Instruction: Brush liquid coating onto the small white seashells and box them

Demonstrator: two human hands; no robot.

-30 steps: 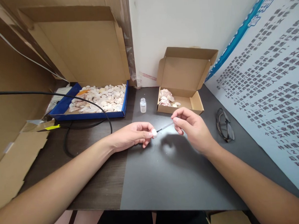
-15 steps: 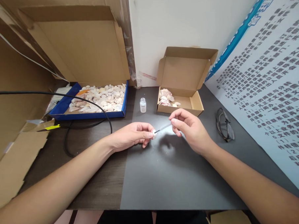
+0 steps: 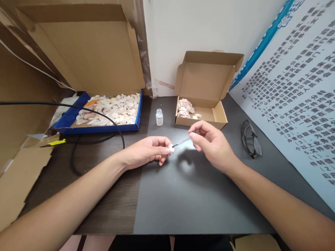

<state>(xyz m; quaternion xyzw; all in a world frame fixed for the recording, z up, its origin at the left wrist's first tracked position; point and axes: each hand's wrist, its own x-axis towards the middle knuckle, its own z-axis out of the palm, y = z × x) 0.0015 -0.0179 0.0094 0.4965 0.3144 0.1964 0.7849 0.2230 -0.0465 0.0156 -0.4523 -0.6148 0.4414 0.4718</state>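
My left hand [image 3: 148,151] pinches a small white shell [image 3: 171,148] just above the dark table [image 3: 187,198]. My right hand [image 3: 211,144] grips a thin brush [image 3: 181,142] by its handle, and the dark tip touches the shell. A small clear bottle [image 3: 159,117] with a white cap stands behind the hands. The blue tray [image 3: 99,123] at the back left holds several pale shells. A small open cardboard box [image 3: 203,114] at the back centre holds a few shells.
Black glasses [image 3: 250,139] lie on the table at the right. A black cable [image 3: 72,107] loops across the left side. Cardboard sheets [image 3: 17,176] stand along the left. A printed poster [image 3: 302,97] leans at the right.
My right hand has shifted slightly left, bringing the brush tip onto the shell. The left hand has stayed in place.
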